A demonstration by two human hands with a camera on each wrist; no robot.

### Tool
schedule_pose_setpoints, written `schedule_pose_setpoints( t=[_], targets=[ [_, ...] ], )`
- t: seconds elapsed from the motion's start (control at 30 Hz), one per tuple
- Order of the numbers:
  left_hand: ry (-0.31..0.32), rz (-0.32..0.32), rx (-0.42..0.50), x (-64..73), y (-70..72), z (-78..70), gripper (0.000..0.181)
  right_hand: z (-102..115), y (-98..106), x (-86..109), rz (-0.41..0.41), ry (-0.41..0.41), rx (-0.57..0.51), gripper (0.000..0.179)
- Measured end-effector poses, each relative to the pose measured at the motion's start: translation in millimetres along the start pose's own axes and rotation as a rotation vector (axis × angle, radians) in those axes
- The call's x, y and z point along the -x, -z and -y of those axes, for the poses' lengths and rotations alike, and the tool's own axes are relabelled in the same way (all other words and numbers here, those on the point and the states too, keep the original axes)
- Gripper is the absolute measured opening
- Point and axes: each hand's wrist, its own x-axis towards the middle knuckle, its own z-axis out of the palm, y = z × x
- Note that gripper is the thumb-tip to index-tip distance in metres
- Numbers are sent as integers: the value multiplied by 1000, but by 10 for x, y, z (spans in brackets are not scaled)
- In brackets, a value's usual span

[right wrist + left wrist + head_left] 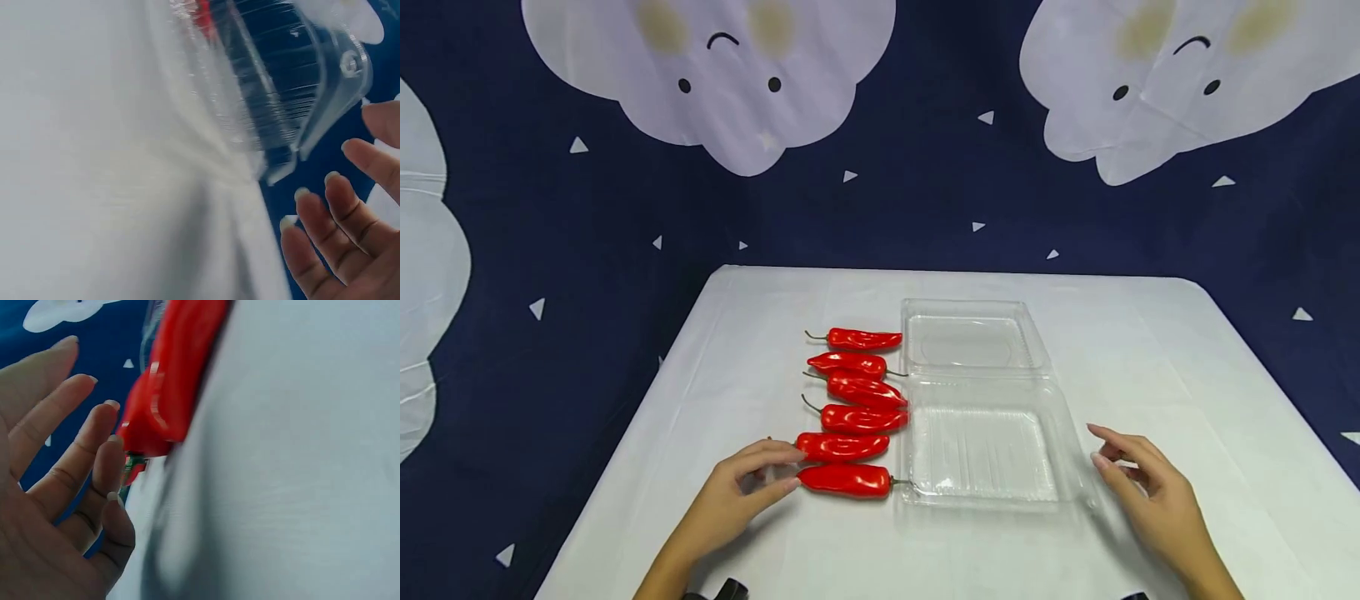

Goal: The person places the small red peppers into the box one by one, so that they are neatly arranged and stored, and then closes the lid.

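Several red chili peppers (863, 418) lie in a column on the white table, left of a clear plastic clamshell box (977, 450) whose lid (966, 340) is folded back flat. My left hand (733, 492) is at the left ends of the two nearest peppers, thumb by the front pepper (844, 481), fingers by the one behind it (842, 447). In the left wrist view its fingers (94, 437) are spread and relaxed beside a red pepper (181, 369). My right hand (1153, 492) hovers just right of the box, holding nothing; the right wrist view shows the box corner (281, 169) near its loose fingers.
The white-covered table (1187, 358) has rounded far corners. Behind it hangs a dark blue cloth (925, 200) with cloud faces and small white triangles. Black wrist gear (732, 590) shows at the bottom edge.
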Motion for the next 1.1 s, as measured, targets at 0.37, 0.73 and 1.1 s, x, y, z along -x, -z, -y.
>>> schedule_pose_setpoints(
  t=[0.37,0.73,1.1],
  targets=[
    [53,91,-101,-39,-116,30,40,-220,-133,51,196,-56,-401,43],
    [13,46,-194,-46,-205,39,46,-251,-147,63,217,-88,-425,45],
    [54,-51,14,27,-20,52,34,-255,-145,69,211,-64,-416,45]
  ],
)
